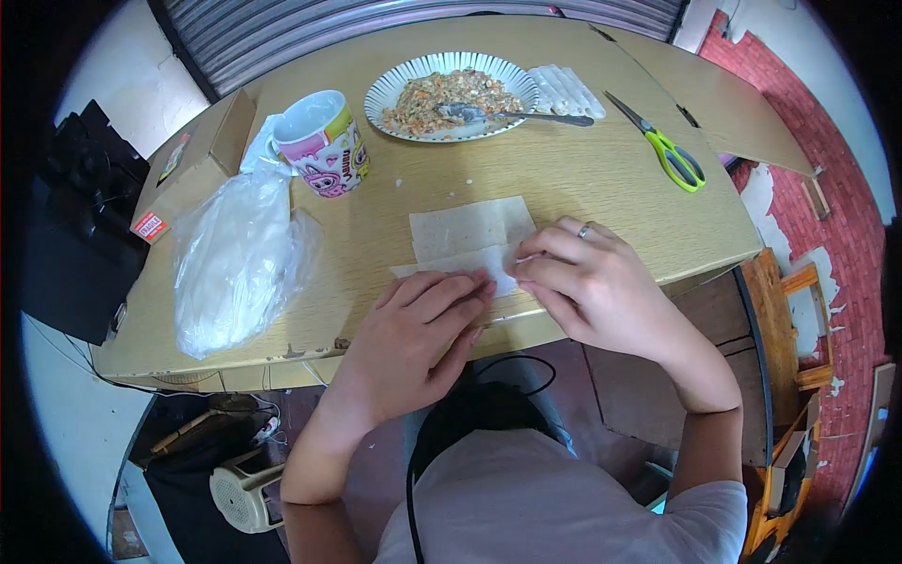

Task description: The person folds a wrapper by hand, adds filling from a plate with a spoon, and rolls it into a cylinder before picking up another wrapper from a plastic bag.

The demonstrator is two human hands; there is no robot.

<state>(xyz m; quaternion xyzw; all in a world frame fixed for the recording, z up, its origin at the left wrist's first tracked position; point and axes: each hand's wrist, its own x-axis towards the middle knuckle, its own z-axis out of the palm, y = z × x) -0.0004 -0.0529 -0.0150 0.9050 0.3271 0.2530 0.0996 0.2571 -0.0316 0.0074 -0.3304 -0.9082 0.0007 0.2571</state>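
Note:
A thin pale wrapper sheet (472, 229) lies on the wooden table near its front edge, its lower part folded or overlapped by another piece. My left hand (418, 329) is at the wrapper's lower left, fingers bent together over its near edge. On the right side, my right hand (584, 277), with a ring on one finger, pinches the wrapper's right end between thumb and fingers. Beyond the wrapper stands a fluted plate (376, 101) of chopped filling (442, 92), with a metal spoon (536, 117) resting in it. Several white rolls (567, 92) lie beside the plate.
Green-handled scissors (669, 155) lie at the table's right. A cartoon mug (324, 146) stands left of the plate. Further left are a plastic bag (235, 263) with white contents and a cardboard box (199, 155). The table's front edge (310, 353) runs beneath my forearms.

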